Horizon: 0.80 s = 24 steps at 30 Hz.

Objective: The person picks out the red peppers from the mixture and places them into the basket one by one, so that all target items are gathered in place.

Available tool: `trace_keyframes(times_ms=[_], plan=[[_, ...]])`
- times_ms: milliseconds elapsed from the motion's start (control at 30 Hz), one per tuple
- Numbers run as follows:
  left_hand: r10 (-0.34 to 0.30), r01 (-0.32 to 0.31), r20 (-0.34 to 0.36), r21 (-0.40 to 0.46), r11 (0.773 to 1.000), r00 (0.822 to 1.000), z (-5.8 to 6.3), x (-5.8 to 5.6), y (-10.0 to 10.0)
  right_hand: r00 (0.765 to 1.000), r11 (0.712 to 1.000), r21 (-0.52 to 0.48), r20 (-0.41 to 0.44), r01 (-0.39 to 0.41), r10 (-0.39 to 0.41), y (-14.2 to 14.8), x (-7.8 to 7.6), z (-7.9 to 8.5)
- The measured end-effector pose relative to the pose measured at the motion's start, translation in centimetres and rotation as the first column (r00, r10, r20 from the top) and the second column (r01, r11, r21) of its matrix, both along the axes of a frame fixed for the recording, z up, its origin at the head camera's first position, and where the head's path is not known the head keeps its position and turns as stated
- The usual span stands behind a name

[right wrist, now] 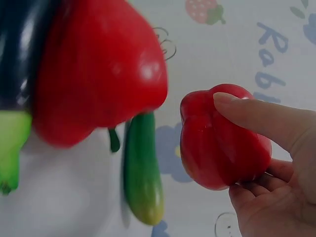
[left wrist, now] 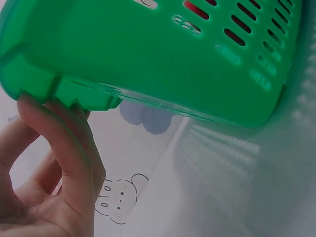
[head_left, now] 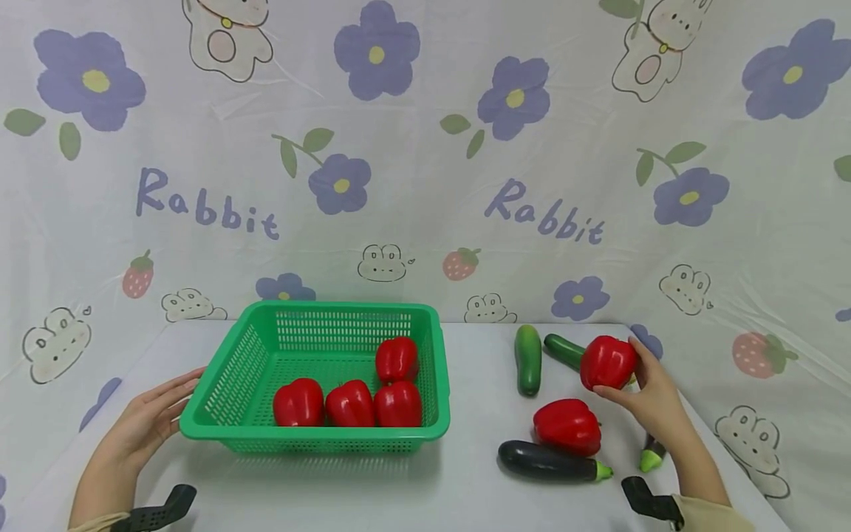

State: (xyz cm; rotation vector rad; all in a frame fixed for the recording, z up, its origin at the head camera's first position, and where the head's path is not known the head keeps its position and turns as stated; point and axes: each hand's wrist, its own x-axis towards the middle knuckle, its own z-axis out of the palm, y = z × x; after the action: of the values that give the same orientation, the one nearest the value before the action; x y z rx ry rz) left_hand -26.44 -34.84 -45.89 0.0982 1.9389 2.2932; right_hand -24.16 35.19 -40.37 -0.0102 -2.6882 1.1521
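Observation:
My right hand (head_left: pixel 654 395) grips a red bell pepper (head_left: pixel 607 362), thumb on one side and fingers on the other, at the right of the table. In the right wrist view the same bell pepper (right wrist: pixel 222 140) appears lifted against the cloth. My left hand (head_left: pixel 149 425) touches the left rim of a green plastic basket (head_left: pixel 312 434); the left wrist view has its fingertips against the rim's underside (left wrist: pixel 84 94). Several red bell peppers (head_left: pixel 299 403) lie inside the basket, toward its front and right. Another bell pepper (head_left: pixel 567 426) rests on the table below my right hand.
A dark eggplant (head_left: pixel 548 462) lies before the loose bell pepper. One cucumber (head_left: pixel 528 360) stands lengthwise right of the basket; a second cucumber (head_left: pixel 564 351) is partly behind the held pepper. Another eggplant (head_left: pixel 653 452) is mostly hidden by my right arm. A patterned cloth (head_left: pixel 425 162) hangs behind.

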Motion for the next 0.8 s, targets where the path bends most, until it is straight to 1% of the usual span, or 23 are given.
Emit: trace_keyframes(times_ms=[133,300,500,800], plan=[[-0.003,0.003,0.006,0.003,1.000,1.000,0.0,0.0,0.0,1.000,1.000,-0.020,-0.015,-0.020,0.020,-0.9,-0.5,0.5],[-0.014,0.014,0.015,0.018,1.000,1.000,0.1,-0.1,0.0,0.999,0.998,-0.048,-0.010,-0.049,0.049,-2.0,-1.0,0.9],[-0.012,0.011,0.021,0.018,1.000,1.000,0.1,-0.1,0.0,0.998,0.997,-0.042,-0.021,-0.060,0.059,-3.3,-1.9,1.2],[0.001,-0.001,0.029,-0.001,1.000,1.000,0.2,0.0,0.0,0.995,0.992,-0.081,0.012,-0.093,0.094,-5.8,-3.2,2.2]])
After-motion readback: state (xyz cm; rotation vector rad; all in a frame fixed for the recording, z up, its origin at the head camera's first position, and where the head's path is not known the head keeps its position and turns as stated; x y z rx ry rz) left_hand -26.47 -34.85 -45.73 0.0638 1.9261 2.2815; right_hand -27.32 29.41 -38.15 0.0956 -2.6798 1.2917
